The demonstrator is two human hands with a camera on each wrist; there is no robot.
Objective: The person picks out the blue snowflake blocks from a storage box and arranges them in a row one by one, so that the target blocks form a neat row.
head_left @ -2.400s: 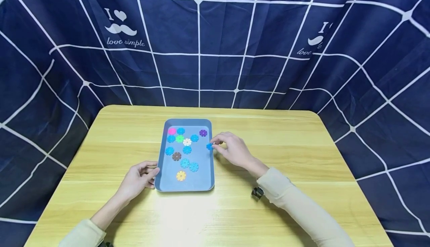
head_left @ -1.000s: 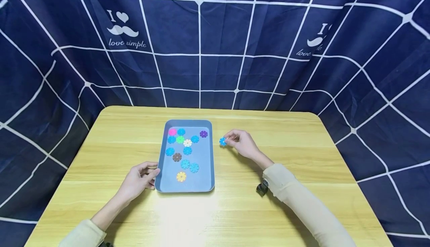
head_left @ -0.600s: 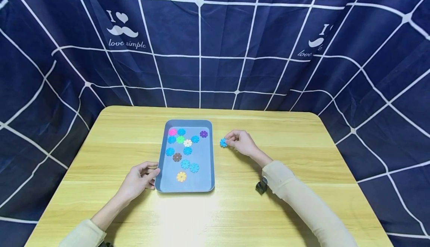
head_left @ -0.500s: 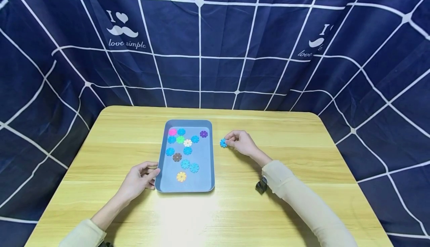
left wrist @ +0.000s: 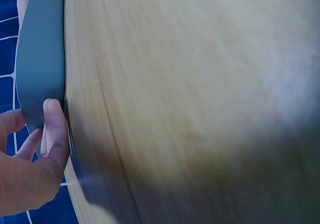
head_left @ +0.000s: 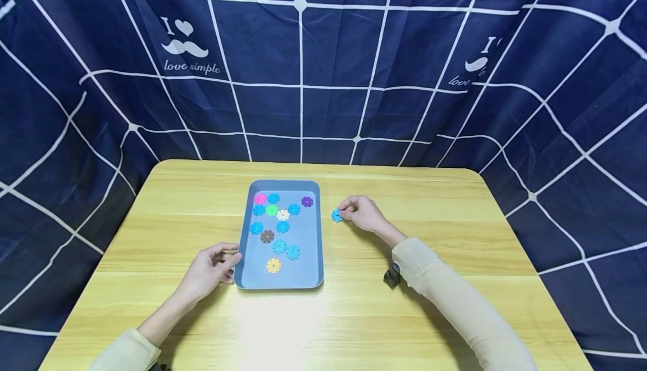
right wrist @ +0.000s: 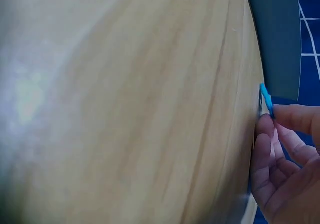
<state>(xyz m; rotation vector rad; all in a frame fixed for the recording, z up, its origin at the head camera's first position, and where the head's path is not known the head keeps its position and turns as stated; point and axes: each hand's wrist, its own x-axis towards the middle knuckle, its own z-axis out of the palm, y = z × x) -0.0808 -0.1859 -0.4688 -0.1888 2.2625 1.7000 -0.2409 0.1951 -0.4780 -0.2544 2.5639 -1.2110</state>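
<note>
My right hand pinches a blue notched plastic disc by its right edge, between thumb and fingertips. The disc is just right of the tray, low at the wooden table. In the right wrist view the same disc appears slightly tilted, one edge close to the tabletop. My left hand grips the left side of the blue-grey tray, thumb at the rim and fingers against the outer wall. Several notched discs lie in the tray, among them a purple one, a brown one and a yellow one.
Wooden tabletop extends around the tray. A dark blue curtain with white grid lines hangs behind the table and at both sides. A small black device sits at the right cuff.
My right hand has carried the blue disc from the tray's right rim rightward to the table beside it. Over the last second the disc has turned flatter. The left hand stays on the tray.
</note>
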